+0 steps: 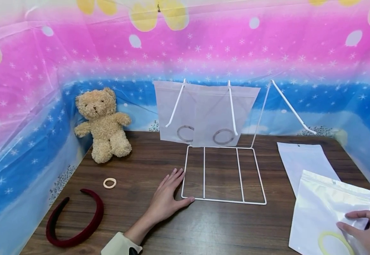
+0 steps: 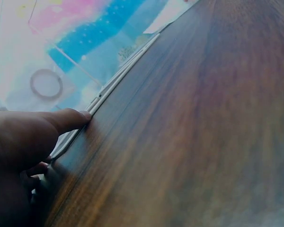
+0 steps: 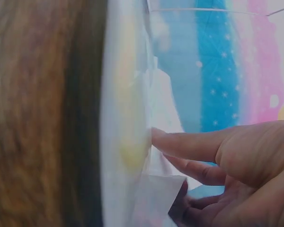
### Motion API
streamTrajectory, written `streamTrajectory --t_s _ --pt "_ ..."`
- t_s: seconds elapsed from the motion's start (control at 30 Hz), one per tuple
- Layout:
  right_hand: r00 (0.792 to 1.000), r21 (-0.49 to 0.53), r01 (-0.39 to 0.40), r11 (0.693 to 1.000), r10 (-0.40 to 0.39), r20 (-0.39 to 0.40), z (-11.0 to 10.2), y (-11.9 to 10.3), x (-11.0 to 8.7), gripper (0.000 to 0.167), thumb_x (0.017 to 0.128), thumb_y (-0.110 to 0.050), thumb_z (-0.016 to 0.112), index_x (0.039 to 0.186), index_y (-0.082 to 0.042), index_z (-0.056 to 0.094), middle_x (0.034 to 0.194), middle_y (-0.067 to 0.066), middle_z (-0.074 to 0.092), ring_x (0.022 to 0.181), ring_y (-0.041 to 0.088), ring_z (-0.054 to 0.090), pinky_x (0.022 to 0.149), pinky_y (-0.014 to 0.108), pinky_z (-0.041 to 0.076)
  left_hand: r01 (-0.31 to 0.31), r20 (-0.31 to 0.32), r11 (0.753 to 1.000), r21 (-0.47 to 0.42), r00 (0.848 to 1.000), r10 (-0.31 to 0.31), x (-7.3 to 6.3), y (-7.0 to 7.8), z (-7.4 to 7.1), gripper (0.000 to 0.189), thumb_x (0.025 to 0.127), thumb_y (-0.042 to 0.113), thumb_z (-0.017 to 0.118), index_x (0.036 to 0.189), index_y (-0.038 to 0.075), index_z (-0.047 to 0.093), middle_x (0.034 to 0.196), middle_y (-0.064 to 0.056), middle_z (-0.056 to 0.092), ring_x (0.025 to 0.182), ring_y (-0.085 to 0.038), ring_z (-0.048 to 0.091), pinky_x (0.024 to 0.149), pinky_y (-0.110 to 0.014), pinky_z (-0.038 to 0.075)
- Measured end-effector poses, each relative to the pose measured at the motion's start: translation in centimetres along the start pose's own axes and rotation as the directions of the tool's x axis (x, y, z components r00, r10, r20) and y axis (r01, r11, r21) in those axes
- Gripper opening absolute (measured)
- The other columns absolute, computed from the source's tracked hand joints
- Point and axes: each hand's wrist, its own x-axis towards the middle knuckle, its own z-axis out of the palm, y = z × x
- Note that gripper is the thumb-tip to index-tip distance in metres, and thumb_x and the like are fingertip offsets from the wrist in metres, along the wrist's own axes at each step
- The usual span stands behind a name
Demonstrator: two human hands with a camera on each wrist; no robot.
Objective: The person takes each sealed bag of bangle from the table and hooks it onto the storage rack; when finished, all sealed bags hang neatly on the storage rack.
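Note:
My left hand (image 1: 167,198) rests at the front left corner of a white wire display rack (image 1: 223,201), fingers extended. Its thumb (image 2: 71,120) touches the front bar of the base. Two translucent zip bags (image 1: 175,109), each with a brownish ring showing through, hang on the rack's left and middle hooks. The right hook (image 1: 293,106) carries nothing. At the right, my right hand (image 1: 369,230) pinches a shiny white zip bag (image 1: 325,198) that has a pale yellow ring (image 1: 334,235) in it. In the right wrist view, the bag's yellow content is blurred.
Another white bag (image 1: 306,159) lies partly under the held one. A teddy bear (image 1: 103,124) sits at the back left. Nearer on the left lie a small beige ring (image 1: 109,183) and a dark red headband (image 1: 97,219). Patterned cloth (image 1: 204,56) surrounds the wooden table (image 1: 223,230).

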Motion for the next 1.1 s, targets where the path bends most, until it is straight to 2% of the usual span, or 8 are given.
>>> streamTrajectory --t_s 0.17,0.27,0.4,0.7,0.87,0.9,1.0,1.1 --pt "0.998 0.076 0.046 0.996 -0.042 -0.056 1.0 1.3 1.3 0.042 0.083 0.004 0.074 0.118 0.013 0.052 0.114 0.035 0.050 0.103 0.049 0.044 0.099 0.063 0.030 0.011 0.013 1.000 0.001 1.000 -0.011 0.0 0.0 0.0 0.087 0.080 0.052 0.075 0.145 0.003 0.046 0.152 -0.011 0.039 0.143 -0.030 0.028 0.116 -0.049 0.021" --pt "0.996 0.073 0.070 0.995 -0.066 -0.063 1.1 1.7 1.8 0.040 0.084 0.006 0.071 0.120 0.012 0.055 0.114 0.035 0.052 0.091 0.042 0.046 0.082 0.053 0.038 0.012 0.012 1.000 0.002 1.000 -0.012 0.0 -0.1 0.1 0.086 0.081 0.052 0.075 0.145 0.002 0.046 0.152 -0.011 0.040 0.143 -0.030 0.028 0.116 -0.049 0.021" --pt "0.992 0.069 0.097 0.993 -0.091 -0.083 0.8 1.7 2.0 0.040 0.087 0.005 0.068 0.125 0.009 0.057 0.103 0.027 0.057 0.076 0.030 0.042 0.066 0.038 0.029 0.016 0.008 1.000 -0.001 1.000 -0.016 0.0 0.0 0.1 0.085 0.081 0.051 0.075 0.145 0.003 0.047 0.152 -0.010 0.040 0.143 -0.029 0.027 0.116 -0.049 0.020" --pt "0.972 0.056 0.205 0.977 -0.197 -0.131 -0.3 0.1 1.0 0.041 0.089 0.002 0.066 0.129 0.006 0.058 0.087 0.015 0.058 0.062 0.020 0.039 0.052 0.028 0.028 0.019 0.002 1.000 -0.006 1.000 -0.018 0.0 0.0 0.1 0.083 0.081 0.050 0.075 0.144 0.002 0.048 0.151 -0.012 0.041 0.143 -0.031 0.028 0.116 -0.051 0.020" --pt "0.918 0.086 0.351 0.932 -0.324 -0.228 -1.5 -1.9 -1.2 0.042 0.089 0.005 0.065 0.131 0.003 0.060 0.070 0.004 0.051 0.052 0.016 0.036 0.046 0.028 0.028 0.017 0.002 1.000 -0.001 1.000 -0.017 -0.1 0.0 0.1 0.084 0.081 0.051 0.075 0.144 0.002 0.048 0.151 -0.012 0.041 0.143 -0.031 0.028 0.116 -0.051 0.020" --pt "0.905 0.091 0.377 0.922 -0.345 -0.251 -1.7 -2.3 -1.7 0.045 0.089 0.005 0.066 0.132 -0.005 0.062 0.068 0.003 0.047 0.053 0.014 0.035 0.046 0.027 0.028 0.017 0.003 1.000 0.001 1.000 -0.017 -0.1 0.0 0.1 0.084 0.081 0.051 0.075 0.144 0.002 0.048 0.151 -0.012 0.041 0.143 -0.030 0.028 0.116 -0.050 0.020" --pt "0.856 0.094 0.460 0.883 -0.413 -0.311 -2.3 -3.5 -3.0 0.043 0.086 0.008 0.068 0.128 -0.004 0.065 0.068 0.006 0.040 0.058 0.011 0.031 0.047 0.027 0.026 0.017 0.004 1.000 0.002 1.000 -0.017 0.0 0.0 0.1 0.084 0.081 0.051 0.075 0.144 0.002 0.047 0.151 -0.012 0.041 0.143 -0.030 0.028 0.116 -0.050 0.020" --pt "0.831 0.116 0.499 0.859 -0.435 -0.348 -2.5 -4.3 -4.0 0.047 0.084 0.011 0.069 0.128 -0.007 0.066 0.073 0.006 0.036 0.066 0.008 0.029 0.048 0.025 0.025 0.015 0.003 1.000 0.002 1.000 -0.015 0.0 0.0 0.1 0.084 0.081 0.051 0.075 0.144 0.002 0.047 0.151 -0.012 0.041 0.143 -0.031 0.028 0.116 -0.049 0.021"
